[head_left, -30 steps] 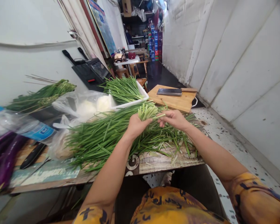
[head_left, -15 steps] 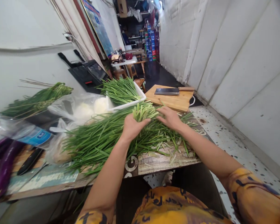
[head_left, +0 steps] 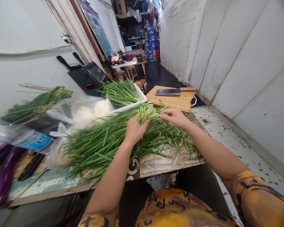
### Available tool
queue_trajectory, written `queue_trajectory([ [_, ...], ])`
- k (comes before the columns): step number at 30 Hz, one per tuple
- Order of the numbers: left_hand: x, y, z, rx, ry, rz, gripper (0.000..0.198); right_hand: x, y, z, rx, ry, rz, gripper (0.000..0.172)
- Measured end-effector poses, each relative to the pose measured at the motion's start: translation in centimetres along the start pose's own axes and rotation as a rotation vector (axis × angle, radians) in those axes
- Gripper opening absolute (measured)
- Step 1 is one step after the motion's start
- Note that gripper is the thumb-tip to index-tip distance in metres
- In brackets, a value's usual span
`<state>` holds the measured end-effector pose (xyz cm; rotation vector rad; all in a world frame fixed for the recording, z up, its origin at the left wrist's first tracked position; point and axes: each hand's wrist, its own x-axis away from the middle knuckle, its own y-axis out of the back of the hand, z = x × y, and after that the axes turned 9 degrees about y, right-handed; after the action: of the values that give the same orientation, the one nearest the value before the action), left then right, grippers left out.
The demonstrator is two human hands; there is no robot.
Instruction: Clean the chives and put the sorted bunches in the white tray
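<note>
Long green garlic chives (head_left: 101, 138) lie in a big heap across the table, with their pale cut ends toward the right. My left hand (head_left: 136, 129) is wrapped round a bunch of chives (head_left: 145, 114), the whitish stem ends sticking out past the thumb. Just right of those ends is my right hand (head_left: 174, 117), its thumb and fingertips pinched together; whatever is between them is too small to make out. Loose stalks and pale trimmings (head_left: 177, 148) are scattered on the table (head_left: 156, 168) below it.
A white tray (head_left: 142, 97) of chives stands behind the heap. To its right a cleaver (head_left: 168, 92) lies on a wooden cutting board (head_left: 153, 97). Left are bagged white vegetables (head_left: 85, 112), a plastic bottle (head_left: 35, 140), eggplants (head_left: 7, 170) and a black-handled knife (head_left: 30, 167).
My right thumb and fingers have closed from a spread pose into a pinch. My left hand has tightened round the bunch, its thumb drawn in closer.
</note>
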<state>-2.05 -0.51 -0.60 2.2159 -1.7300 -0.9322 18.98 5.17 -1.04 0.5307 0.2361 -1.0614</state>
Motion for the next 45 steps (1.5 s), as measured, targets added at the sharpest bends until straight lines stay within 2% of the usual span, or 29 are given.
queue_trajectory([
  [4,-0.2,-0.1,0.1,0.064,0.026,0.041,0.031,0.0,-0.1,0.2,-0.08,0.003,0.008,0.035],
  [9,-0.3,-0.1,-0.1,0.068,0.06,0.035,0.029,-0.1,0.8,-0.3,0.184,0.219,0.046,0.021],
  [12,-0.1,-0.3,-0.5,-0.004,0.036,0.07,0.031,-0.1,0.5,-0.6,0.225,0.287,0.03,0.018],
  [16,-0.1,-0.6,-0.7,-0.009,0.019,0.099,0.035,0.2,-1.3,-0.2,0.027,0.138,-0.048,0.033],
  [18,-0.1,-0.7,-0.8,-0.011,0.032,0.07,0.032,0.3,-2.4,0.0,-0.09,0.047,-0.035,0.039],
  [21,0.0,-0.9,-0.8,-0.024,0.056,0.027,0.026,0.2,-3.3,0.1,-0.064,-0.013,-0.019,0.03],
  [24,0.0,-0.9,-0.8,-0.035,0.075,0.004,0.025,-0.1,-2.7,-0.2,0.043,-0.011,-0.089,0.028],
  [27,0.0,-0.8,-0.6,-0.034,0.102,-0.002,0.026,-0.3,-1.0,-0.9,0.055,-0.105,-0.253,0.032],
  [30,-0.2,-0.9,-0.4,0.01,0.112,0.026,0.026,-0.2,0.4,-1.2,0.321,-0.155,-0.303,0.039],
  [31,-0.2,-0.9,-0.4,0.023,0.112,0.037,0.026,-0.1,0.5,-1.1,0.441,-0.105,-0.287,0.037],
  [33,-0.3,-0.9,-0.5,0.033,0.112,0.058,0.027,0.1,0.4,-0.7,0.583,0.091,-0.222,0.031],
  [36,-0.2,-0.9,-0.6,0.022,0.103,0.081,0.028,0.3,-0.3,-0.1,0.566,0.401,-0.066,0.033],
  [38,-0.2,-0.8,-0.7,-0.001,0.098,0.073,0.026,0.3,-0.7,0.1,0.519,0.446,0.022,0.021],
  [39,-0.2,-0.8,-0.7,-0.017,0.094,0.063,0.026,0.2,-0.8,0.1,0.488,0.418,0.05,0.021],
  [41,0.0,-0.8,-0.7,-0.046,0.075,0.049,0.025,0.3,-1.0,0.1,0.377,0.278,0.077,0.03],
  [45,0.3,-0.9,-1.0,-0.072,0.021,0.037,0.018,0.2,-1.8,-0.3,-0.079,-0.163,-0.022,0.033],
])
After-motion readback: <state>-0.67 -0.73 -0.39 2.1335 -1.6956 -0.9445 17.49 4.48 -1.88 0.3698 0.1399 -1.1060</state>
